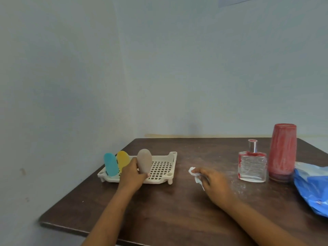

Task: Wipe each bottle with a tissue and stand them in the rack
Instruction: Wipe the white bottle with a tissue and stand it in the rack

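Note:
A white slotted rack [165,167] sits at the table's left. A blue bottle [111,164] and a yellow bottle [123,159] stand in its left end. My left hand [132,175] grips a beige bottle [144,161], holding it upright over the rack's middle. My right hand [211,180] rests on the table to the right of the rack, holding a crumpled white tissue [195,174]. Farther right stand a clear square glass bottle [253,166] with red trim and a tall red bottle [283,151].
The dark wooden table [168,210] stands in a corner, with walls close behind and to the left. A blue plastic bag [312,189] lies at the right edge, beside the red bottle.

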